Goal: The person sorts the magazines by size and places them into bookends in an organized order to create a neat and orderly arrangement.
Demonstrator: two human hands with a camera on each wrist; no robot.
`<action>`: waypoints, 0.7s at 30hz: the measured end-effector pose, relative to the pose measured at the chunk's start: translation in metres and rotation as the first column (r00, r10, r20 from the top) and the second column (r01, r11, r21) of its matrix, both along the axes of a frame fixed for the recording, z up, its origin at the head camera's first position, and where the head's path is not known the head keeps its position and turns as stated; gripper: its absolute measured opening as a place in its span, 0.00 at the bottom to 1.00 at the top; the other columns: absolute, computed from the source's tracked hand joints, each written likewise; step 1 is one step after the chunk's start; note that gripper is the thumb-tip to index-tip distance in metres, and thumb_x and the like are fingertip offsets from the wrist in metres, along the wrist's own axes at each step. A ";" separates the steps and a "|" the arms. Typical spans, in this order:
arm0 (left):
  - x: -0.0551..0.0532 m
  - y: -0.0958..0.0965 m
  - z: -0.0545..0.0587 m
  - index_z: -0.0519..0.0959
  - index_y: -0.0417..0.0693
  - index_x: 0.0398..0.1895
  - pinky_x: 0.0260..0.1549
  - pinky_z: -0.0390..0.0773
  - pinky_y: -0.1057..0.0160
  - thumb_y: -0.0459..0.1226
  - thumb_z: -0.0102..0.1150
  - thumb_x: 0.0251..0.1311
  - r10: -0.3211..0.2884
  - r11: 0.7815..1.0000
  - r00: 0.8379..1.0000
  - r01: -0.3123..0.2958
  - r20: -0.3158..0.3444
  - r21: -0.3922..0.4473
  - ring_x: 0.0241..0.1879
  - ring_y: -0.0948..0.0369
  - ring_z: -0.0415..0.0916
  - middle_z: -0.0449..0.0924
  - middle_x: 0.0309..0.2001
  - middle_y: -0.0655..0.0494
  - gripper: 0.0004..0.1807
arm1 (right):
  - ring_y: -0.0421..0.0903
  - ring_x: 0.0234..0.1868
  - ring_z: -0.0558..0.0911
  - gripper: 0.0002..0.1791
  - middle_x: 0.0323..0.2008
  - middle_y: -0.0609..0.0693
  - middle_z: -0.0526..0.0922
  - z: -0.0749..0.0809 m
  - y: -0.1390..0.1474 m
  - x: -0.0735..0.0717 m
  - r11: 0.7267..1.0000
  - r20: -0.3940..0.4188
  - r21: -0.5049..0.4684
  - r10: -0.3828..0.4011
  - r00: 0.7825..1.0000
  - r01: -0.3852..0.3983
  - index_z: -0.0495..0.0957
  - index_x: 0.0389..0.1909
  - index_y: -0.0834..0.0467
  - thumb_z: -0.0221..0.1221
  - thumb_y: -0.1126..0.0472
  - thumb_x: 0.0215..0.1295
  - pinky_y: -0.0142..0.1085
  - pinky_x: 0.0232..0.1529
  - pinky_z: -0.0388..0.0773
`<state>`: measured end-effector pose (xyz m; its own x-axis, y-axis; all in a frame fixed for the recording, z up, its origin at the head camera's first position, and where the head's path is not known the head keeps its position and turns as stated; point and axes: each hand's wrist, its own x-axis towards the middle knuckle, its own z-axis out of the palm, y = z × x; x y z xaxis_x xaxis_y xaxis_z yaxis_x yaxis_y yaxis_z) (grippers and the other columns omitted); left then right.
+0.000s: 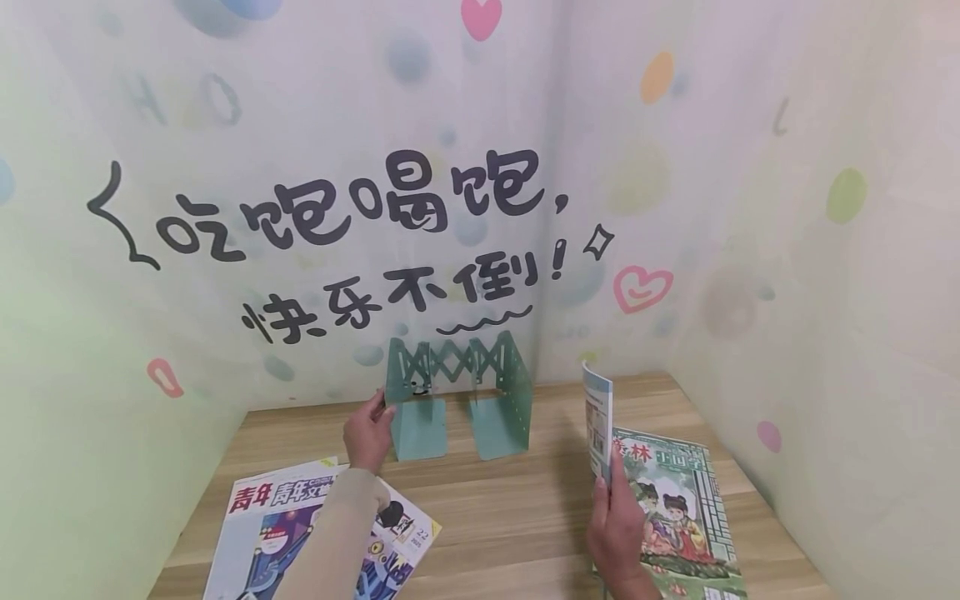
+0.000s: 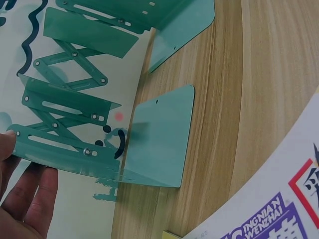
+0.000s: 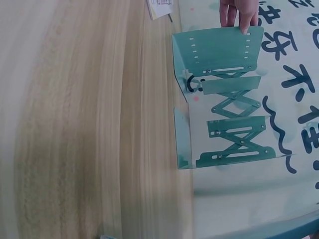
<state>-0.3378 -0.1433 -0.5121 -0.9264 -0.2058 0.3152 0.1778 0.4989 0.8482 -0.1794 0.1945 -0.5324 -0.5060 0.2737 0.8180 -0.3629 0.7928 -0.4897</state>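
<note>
A green metal expandable bookend stands at the back of the wooden table, its crisscross slats stretched between two end plates. With thumb and fingers, my left hand pinches the edge of its left end plate. The left wrist view shows the thumb and fingers on the upright plate close up. On the right, my right hand grips a thin magazine, held upright with its narrow edge toward me. In the right wrist view the bookend appears from its other side, the left hand at its far end.
Overlapping magazines lie at the front left, partly under my left sleeve. Another magazine with a green illustrated cover lies at the right. A printed wall covering rises behind the wooden table and along both sides.
</note>
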 end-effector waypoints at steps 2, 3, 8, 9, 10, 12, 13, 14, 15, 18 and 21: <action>-0.001 0.000 -0.001 0.72 0.45 0.65 0.51 0.79 0.54 0.34 0.57 0.67 0.002 1.000 1.000 -0.002 -0.005 -0.002 0.56 0.48 0.76 0.75 0.60 0.45 0.23 | 0.67 0.48 0.80 0.35 0.55 0.69 0.77 0.002 -0.001 0.001 1.000 -0.004 -0.005 0.007 1.000 -0.007 0.63 0.70 0.64 0.55 0.79 0.59 0.59 0.39 0.81; -0.001 0.000 -0.001 0.72 0.45 0.65 0.51 0.79 0.54 0.34 0.57 0.67 0.004 1.000 1.000 -0.004 -0.006 -0.004 0.56 0.48 0.76 0.75 0.60 0.45 0.23 | 0.67 0.47 0.80 0.35 0.55 0.69 0.77 0.003 -0.002 0.001 1.000 -0.012 -0.005 0.013 1.000 -0.013 0.64 0.69 0.64 0.55 0.79 0.59 0.59 0.39 0.81; -0.002 0.001 -0.001 0.72 0.45 0.65 0.51 0.79 0.53 0.34 0.58 0.67 0.004 1.000 1.000 -0.004 -0.010 -0.004 0.56 0.47 0.76 0.76 0.60 0.45 0.23 | 0.67 0.45 0.81 0.33 0.54 0.69 0.77 0.010 -0.006 0.003 0.999 -0.074 0.012 0.041 0.996 -0.040 0.65 0.66 0.68 0.56 0.79 0.56 0.57 0.38 0.81; -0.002 0.001 -0.001 0.72 0.45 0.65 0.51 0.79 0.54 0.34 0.58 0.67 0.003 1.000 1.000 -0.003 -0.011 -0.004 0.56 0.47 0.76 0.76 0.60 0.45 0.23 | 0.67 0.45 0.81 0.34 0.54 0.69 0.77 0.012 -0.007 0.003 0.999 -0.071 0.012 0.044 0.996 -0.043 0.65 0.67 0.67 0.55 0.79 0.56 0.57 0.38 0.81; -0.002 0.001 -0.001 0.72 0.45 0.65 0.51 0.80 0.54 0.34 0.58 0.67 0.003 1.000 1.000 -0.003 -0.012 -0.003 0.56 0.47 0.76 0.76 0.60 0.45 0.23 | 0.67 0.45 0.81 0.34 0.54 0.69 0.77 0.013 -0.008 0.004 0.999 -0.071 0.011 0.049 0.996 -0.049 0.65 0.67 0.67 0.55 0.79 0.57 0.56 0.38 0.81; -0.002 0.001 0.000 0.72 0.44 0.65 0.51 0.80 0.54 0.33 0.57 0.67 0.000 1.000 1.000 0.000 -0.015 -0.004 0.56 0.47 0.76 0.76 0.60 0.44 0.23 | 0.66 0.45 0.81 0.34 0.54 0.68 0.77 0.014 -0.010 0.005 0.999 -0.054 0.001 0.051 0.997 -0.052 0.64 0.68 0.66 0.55 0.78 0.58 0.56 0.38 0.81; -0.001 0.001 0.000 0.72 0.44 0.65 0.51 0.80 0.54 0.33 0.58 0.67 0.001 1.000 1.000 -0.001 -0.016 -0.004 0.56 0.48 0.76 0.76 0.60 0.45 0.23 | 0.66 0.45 0.81 0.35 0.54 0.68 0.77 0.015 -0.011 0.006 0.998 -0.046 -0.006 0.057 0.997 -0.058 0.63 0.69 0.65 0.55 0.78 0.58 0.55 0.38 0.82; -0.001 0.001 0.000 0.72 0.45 0.65 0.51 0.80 0.54 0.33 0.58 0.67 0.000 1.000 1.000 0.000 -0.018 -0.004 0.56 0.48 0.76 0.76 0.60 0.45 0.23 | 0.66 0.46 0.81 0.35 0.54 0.68 0.77 0.015 -0.012 0.006 0.998 -0.036 -0.013 0.063 0.997 -0.063 0.63 0.69 0.64 0.54 0.78 0.59 0.55 0.39 0.81; -0.001 0.000 0.000 0.72 0.45 0.65 0.51 0.80 0.54 0.33 0.57 0.67 -0.001 1.000 1.000 0.001 -0.019 -0.005 0.56 0.48 0.76 0.75 0.60 0.45 0.23 | 0.66 0.46 0.81 0.35 0.53 0.68 0.78 0.016 -0.013 0.007 0.998 -0.034 -0.015 0.068 0.997 -0.069 0.63 0.69 0.64 0.54 0.78 0.59 0.55 0.39 0.81; -0.001 0.000 0.000 0.72 0.45 0.65 0.51 0.80 0.54 0.33 0.57 0.67 -0.001 1.000 1.000 0.001 -0.022 -0.006 0.56 0.47 0.76 0.75 0.60 0.45 0.23 | 0.66 0.46 0.81 0.34 0.52 0.70 0.78 0.016 -0.016 0.008 0.996 -0.031 -0.020 0.086 0.996 -0.087 0.64 0.68 0.66 0.54 0.78 0.58 0.57 0.39 0.81; -0.001 0.000 0.000 0.72 0.46 0.65 0.51 0.80 0.55 0.33 0.58 0.66 0.002 1.000 1.000 -0.002 -0.023 -0.008 0.56 0.48 0.76 0.76 0.60 0.45 0.23 | 0.66 0.47 0.80 0.34 0.52 0.70 0.78 0.016 -0.019 0.009 0.995 -0.010 -0.032 0.098 0.995 -0.099 0.63 0.68 0.67 0.54 0.79 0.59 0.59 0.40 0.80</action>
